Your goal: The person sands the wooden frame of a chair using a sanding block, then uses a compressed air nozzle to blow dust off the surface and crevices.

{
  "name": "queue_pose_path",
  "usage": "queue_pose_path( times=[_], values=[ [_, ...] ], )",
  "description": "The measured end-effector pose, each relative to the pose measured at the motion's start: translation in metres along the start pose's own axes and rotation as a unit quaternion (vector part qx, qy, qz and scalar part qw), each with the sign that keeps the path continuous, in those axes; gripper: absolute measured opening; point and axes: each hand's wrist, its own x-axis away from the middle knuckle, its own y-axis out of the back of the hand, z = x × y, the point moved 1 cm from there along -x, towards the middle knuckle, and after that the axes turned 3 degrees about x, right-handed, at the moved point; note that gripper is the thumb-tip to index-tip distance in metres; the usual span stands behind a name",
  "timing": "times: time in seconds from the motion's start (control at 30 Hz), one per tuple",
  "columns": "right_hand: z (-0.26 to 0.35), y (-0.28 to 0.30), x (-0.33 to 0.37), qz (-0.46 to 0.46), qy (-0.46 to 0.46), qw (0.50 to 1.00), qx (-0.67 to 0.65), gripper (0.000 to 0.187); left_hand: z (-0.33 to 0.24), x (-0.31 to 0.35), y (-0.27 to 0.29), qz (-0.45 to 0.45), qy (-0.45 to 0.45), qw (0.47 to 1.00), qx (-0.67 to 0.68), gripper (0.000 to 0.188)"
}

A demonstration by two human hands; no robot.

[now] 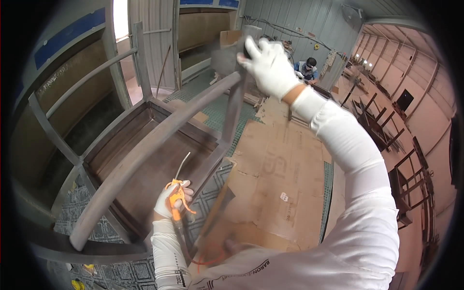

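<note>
Left hand [166, 203] is wrapped around an orange air gun [178, 197], held low over the near part of a greyish wooden frame [154, 137]. Right hand [270, 65] is up by the frame's far right corner, fingers bent, too blurry so I can't tell if it's gripping anything. Frame fills the left side, flattened cardboard [280, 169] to its right, another person [307, 70] way at the far end.

A furniture workshop: an orange air blow gun [177, 199], a wooden chair frame [145, 144] by the cardboard sheet's [270, 193] left edge, dark furniture frames [376, 129] beyond its right, corrugated metal walls [309, 19].
</note>
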Motion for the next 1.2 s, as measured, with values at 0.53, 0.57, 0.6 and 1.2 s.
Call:
queue_pose_path(
  times=[0.53,0.57,0.6,1.2],
  values=[
    [0.02,0.008,0.059,0.014,0.01,0.995,-0.097,0.051,0.001,0.001,-0.001,-0.042,-0.01,0.991,-0.13,0.046],
    [0.019,0.011,0.067,0.047,-0.028,0.986,-0.158,0.051,-0.002,0.003,-0.003,-0.036,-0.013,0.99,-0.139,0.047],
    [0.019,0.015,0.073,0.047,-0.083,0.971,-0.218,0.049,-0.001,0.004,-0.009,-0.052,-0.026,0.986,-0.153,0.047],
    [0.215,0.08,0.311,0.195,-0.565,0.558,-0.576,0.052,-0.012,0.145,-0.224,-0.381,-0.332,0.725,-0.469,0.016]
  ],
)
